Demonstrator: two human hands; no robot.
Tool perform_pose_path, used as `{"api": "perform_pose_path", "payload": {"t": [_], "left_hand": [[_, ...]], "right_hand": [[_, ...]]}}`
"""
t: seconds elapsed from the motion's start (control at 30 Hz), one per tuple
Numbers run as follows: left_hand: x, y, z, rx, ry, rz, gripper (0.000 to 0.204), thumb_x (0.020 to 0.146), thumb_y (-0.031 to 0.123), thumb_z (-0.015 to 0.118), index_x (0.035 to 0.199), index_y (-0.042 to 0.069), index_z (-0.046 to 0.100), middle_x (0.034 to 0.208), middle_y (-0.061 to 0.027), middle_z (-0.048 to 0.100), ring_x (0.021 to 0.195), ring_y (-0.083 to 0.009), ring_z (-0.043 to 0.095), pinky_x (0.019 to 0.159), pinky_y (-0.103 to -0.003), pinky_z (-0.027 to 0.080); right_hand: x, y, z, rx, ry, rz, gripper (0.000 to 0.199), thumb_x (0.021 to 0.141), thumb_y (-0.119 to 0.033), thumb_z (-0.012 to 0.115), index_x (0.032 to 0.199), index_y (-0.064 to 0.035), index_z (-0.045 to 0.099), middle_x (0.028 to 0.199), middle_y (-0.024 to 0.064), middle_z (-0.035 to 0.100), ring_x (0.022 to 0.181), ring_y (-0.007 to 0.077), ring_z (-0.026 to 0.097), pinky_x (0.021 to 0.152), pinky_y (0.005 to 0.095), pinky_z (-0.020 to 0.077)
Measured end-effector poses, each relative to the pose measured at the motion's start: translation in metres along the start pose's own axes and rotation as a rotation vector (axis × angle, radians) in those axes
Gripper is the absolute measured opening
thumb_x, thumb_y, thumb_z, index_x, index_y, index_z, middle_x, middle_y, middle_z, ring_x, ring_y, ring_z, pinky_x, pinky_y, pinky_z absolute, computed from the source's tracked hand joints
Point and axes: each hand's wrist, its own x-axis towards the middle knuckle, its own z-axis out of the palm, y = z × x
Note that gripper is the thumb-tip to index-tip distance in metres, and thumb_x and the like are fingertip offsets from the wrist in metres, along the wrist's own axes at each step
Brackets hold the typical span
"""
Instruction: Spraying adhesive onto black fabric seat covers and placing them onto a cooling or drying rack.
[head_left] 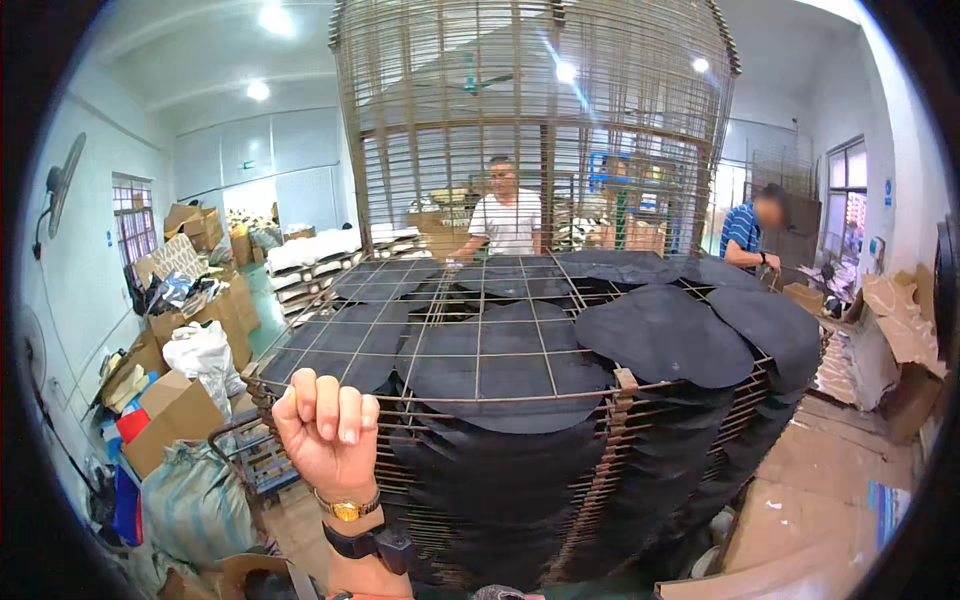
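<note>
My left hand is closed around the near edge of a wire grid rack at its left corner; a gold watch sits on that wrist. The rack tops a tall stack of wire racks holding layers of black round felt-like pieces. Two more black round pieces lie loose on top at the right. Behind, a raised wire rack stands upright. My right hand is out of view.
A person in a white shirt stands behind the stack; another in a blue striped shirt is at the right. Cardboard boxes and sacks crowd the left. Flattened cardboard lies at the right.
</note>
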Motion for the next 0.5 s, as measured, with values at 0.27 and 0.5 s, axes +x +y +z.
{"api": "perform_pose_path", "payload": {"t": [0.27,0.5], "left_hand": [[-0.021,0.022,-0.029,0.075,0.217,0.067,0.036,0.099,0.024,0.034,0.065,0.013,0.035,0.051,0.0004,0.034,0.044,-0.0131,0.036,0.053,-0.031,0.036],[-0.052,0.031,-0.046,0.211,0.409,-0.041,0.024,0.094,0.022,0.043,0.073,0.011,0.041,0.064,-0.0017,0.041,0.062,-0.0174,0.042,0.066,-0.034,0.038]], "right_hand": [[0.024,0.032,-0.003,0.028,-0.115,0.01,0.032,0.082,-0.018,0.069,0.106,-0.0002,0.058,0.082,0.0138,0.064,0.065,0.022,0.06,0.057,0.0353,0.0482],[-0.008,0.004,0.028,-0.278,-0.021,0.099,0.029,0.083,-0.022,0.067,0.102,-0.0008,0.059,0.078,0.0149,0.063,0.065,0.021,0.059,0.058,0.0352,0.0471]]}}
